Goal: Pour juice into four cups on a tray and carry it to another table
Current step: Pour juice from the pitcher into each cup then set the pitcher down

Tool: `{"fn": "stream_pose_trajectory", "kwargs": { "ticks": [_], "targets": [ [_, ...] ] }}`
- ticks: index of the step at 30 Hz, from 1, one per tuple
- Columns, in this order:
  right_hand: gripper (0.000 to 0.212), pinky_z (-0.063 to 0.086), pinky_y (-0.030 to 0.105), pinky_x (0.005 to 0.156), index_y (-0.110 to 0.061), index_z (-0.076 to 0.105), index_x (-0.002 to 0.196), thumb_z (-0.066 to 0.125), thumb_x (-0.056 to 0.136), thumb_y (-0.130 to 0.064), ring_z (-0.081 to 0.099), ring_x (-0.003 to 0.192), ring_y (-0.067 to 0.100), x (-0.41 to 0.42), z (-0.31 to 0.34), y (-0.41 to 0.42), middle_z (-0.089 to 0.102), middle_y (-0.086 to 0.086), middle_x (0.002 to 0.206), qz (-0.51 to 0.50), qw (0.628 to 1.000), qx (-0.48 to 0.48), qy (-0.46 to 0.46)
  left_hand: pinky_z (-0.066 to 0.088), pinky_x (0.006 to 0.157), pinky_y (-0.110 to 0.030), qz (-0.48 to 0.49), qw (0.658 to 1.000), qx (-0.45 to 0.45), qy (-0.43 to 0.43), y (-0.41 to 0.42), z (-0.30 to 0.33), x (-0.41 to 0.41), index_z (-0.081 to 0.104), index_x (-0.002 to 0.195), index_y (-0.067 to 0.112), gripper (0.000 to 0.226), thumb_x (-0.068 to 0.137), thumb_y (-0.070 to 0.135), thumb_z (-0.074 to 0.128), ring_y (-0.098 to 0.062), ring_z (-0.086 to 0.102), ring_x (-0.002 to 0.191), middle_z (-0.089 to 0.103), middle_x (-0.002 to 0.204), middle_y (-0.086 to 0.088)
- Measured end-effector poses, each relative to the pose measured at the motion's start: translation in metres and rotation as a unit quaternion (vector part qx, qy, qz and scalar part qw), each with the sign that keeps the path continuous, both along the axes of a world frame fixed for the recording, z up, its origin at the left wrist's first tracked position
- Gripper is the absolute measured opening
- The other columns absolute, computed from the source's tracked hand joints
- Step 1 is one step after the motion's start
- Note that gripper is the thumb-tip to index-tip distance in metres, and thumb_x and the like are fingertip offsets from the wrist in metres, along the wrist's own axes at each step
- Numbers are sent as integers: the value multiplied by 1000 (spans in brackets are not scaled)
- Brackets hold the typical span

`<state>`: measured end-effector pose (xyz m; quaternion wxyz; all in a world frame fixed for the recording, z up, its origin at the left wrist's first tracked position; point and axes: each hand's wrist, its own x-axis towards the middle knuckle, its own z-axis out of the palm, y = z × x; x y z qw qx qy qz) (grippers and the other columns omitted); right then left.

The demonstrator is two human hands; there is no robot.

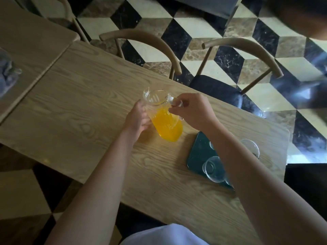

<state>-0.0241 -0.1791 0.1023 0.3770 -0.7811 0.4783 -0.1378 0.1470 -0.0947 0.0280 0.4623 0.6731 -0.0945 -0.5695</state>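
Note:
A ribbed clear glass pitcher point(165, 119) about half full of orange juice stands on the wooden table point(79, 96). My right hand point(192, 110) grips its handle, fingers curled through it. My left hand point(138, 119) rests flat against the pitcher's left side. To the right lies a dark green tray point(198, 152) holding clear cups; one cup point(213, 168) at its near side and another point(251, 147) at its far side show plainly. My right forearm hides the rest of the tray, so other cups are only partly seen.
Two wooden chairs point(141, 43) point(244, 50) stand along the table's far side on a checkered tile floor. A second table point(26, 41) adjoins at the left with a grey cloth point(7, 75) on it. A blurred dark shape fills the upper right corner.

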Motion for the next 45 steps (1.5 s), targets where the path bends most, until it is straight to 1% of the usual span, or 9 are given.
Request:
{"fn": "stream_pose_trajectory", "kwargs": {
  "ticks": [4, 12, 18, 20, 22, 28, 35, 39, 45],
  "targets": [
    [17, 36, 9, 46, -17, 72, 74, 83, 74, -29, 48, 49, -3, -24, 36, 20, 59, -11, 59, -33, 999, 10, -39, 50, 86, -42, -86, 996, -14, -12, -3, 35, -6, 69, 120, 20, 52, 100, 54, 34, -28, 68, 98, 74, 117, -10],
    [16, 50, 25, 57, -12, 75, 84, 82, 75, -24, 71, 70, 28, -106, 108, 72, 75, 7, 75, -129, 976, 25, -176, 47, 102, -51, -271, 956, -112, 18, 1, 102, -53, 73, 121, 13, 96, 89, 84, 16, -28, 69, 113, 76, 118, -11],
    [23, 40, 42, 69, 5, 66, 86, 74, 80, -16, 53, 72, 28, -173, 125, 115, 57, 39, 85, -179, 942, 59, -278, 43, 104, -49, -396, 895, -172, 114, 10, 109, -110, 74, 122, 17, 105, 83, 89, 8, -31, 64, 122, 71, 128, -14],
    [20, 39, 40, 67, 5, 65, 86, 73, 82, -13, 51, 71, 26, -193, 126, 129, 56, 36, 81, -202, 936, 53, -282, 42, 108, -50, -409, 882, -167, 164, 15, 102, -135, 74, 123, 16, 105, 85, 87, 7, -36, 60, 127, 69, 131, -17],
    [18, 40, 36, 64, 3, 66, 85, 73, 84, -13, 52, 68, 22, -214, 125, 142, 57, 23, 72, -224, 934, 45, -274, 42, 110, -50, -412, 874, -157, 204, 25, 93, -164, 71, 127, 13, 104, 86, 86, 9, -37, 56, 131, 66, 135, -18],
    [19, 45, 39, 66, 2, 65, 84, 70, 91, -15, 57, 66, 14, -263, 106, 173, 57, 19, 69, -281, 933, 21, -224, 41, 105, -46, -302, 906, -126, 268, 70, 59, -265, 65, 136, 24, 92, 87, 86, 17, -23, 58, 131, 65, 139, -6],
    [25, 49, 50, 64, -4, 61, 83, 65, 95, -26, 59, 68, 31, -304, 62, 199, 61, 16, 72, -336, 932, -5, -140, 44, 105, -45, -200, 944, -64, 254, 110, 26, -333, 70, 126, 21, 82, 94, 78, 19, -21, 67, 118, 73, 127, -6],
    [23, 48, 41, 61, -14, 56, 87, 57, 99, -33, 55, 64, 9, -315, 34, 210, 61, -2, 75, -364, 928, 6, -77, 41, 104, -43, -213, 948, -28, 235, 121, 10, -349, 67, 131, 24, 81, 96, 76, 16, -22, 62, 124, 73, 127, 0],
    [31, 54, 51, 65, -21, 50, 92, 44, 99, -50, 58, 67, 12, -326, 6, 220, 62, -6, 79, -350, 936, 24, -3, 42, 107, -46, -198, 954, 30, 221, 133, -10, -365, 75, 119, 24, 79, 94, 76, 22, -26, 62, 123, 75, 122, -4]
  ]
}}
